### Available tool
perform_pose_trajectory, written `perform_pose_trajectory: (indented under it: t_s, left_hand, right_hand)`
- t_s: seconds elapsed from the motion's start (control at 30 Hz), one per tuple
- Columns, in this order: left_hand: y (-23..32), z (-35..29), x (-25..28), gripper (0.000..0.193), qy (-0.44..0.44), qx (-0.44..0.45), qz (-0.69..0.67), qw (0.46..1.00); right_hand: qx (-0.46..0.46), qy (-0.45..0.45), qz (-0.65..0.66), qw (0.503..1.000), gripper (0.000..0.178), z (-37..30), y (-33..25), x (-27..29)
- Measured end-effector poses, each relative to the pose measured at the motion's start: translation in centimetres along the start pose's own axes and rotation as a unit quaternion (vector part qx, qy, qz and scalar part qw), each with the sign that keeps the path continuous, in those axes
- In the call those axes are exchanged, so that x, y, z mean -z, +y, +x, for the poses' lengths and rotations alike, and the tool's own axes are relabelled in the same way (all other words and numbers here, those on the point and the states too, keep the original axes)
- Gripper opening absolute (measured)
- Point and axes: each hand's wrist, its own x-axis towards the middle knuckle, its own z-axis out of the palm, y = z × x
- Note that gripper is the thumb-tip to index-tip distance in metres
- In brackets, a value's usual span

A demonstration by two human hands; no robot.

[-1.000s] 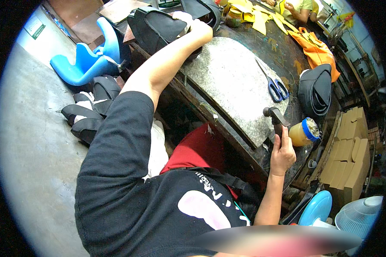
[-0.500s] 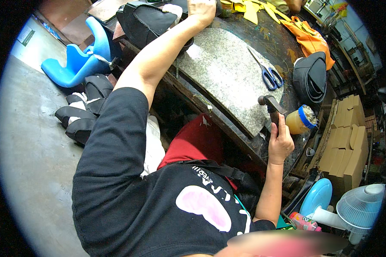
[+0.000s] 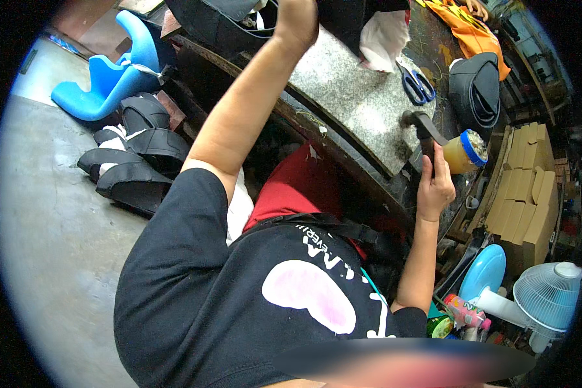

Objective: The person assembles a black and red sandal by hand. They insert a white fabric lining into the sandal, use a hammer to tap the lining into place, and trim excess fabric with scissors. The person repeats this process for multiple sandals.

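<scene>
Right hand (image 3: 437, 189) curls round the hammer (image 3: 425, 131), forefinger extended; best held steady, clear of the scissors (image 3: 423, 94); left hand (image 3: 298, 18) is cropped; I cannot tell its grip.

Slab (image 3: 339, 81) looked to me like speckled stone, smooth, shiny where light struck. Counter (image 3: 343, 154) underneath read as worn wood, rough along edge. Hammer (image 3: 425, 128) showed dull metal head. Scissors (image 3: 416, 83) had smooth blue plastic handles, glossy on my feed. Jar (image 3: 458, 155) looked smooth, translucent; glass or plastic, I couldn't tell. Black piece (image 3: 204, 26) appeared matt, cloth-like. Pale flap (image 3: 383, 44) seemed thin, creased. Orange bag (image 3: 477, 42) looked thin, crinkled. Boxes (image 3: 517, 197) were matt cardboard, fan (image 3: 542, 297) smooth white plastic. Shirt (image 3: 174, 278) was matt cloth; floor (image 3: 58, 213) looked smooth, concrete-like.
</scene>
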Motion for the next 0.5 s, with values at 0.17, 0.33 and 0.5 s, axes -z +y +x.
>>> perform_pose_trajectory:
  t_s: [0.17, 0.33, 0.5]
  left_hand:
    - [-5.1, -4.3, 4.0, 0.026, 0.025, 0.148, -0.033, 0.988]
    - [-5.4, -5.0, 5.1, 0.027, 0.037, 0.19, -0.07, 0.979]
    - [-2.0, -5.8, 2.4, 0.039, 0.055, 0.118, -0.078, 0.988]
  right_hand:
    - [0.065, 0.019, -0.027, 0.997, 0.037, 0.4, 1.1, 0.2]
    - [0.09, 0.017, -0.07, 0.993, 0.035, 2.4, 6.3, 0.3]
    - [0.071, 0.012, -0.073, 0.995, 0.038, 3.9, 9.8, -0.7]
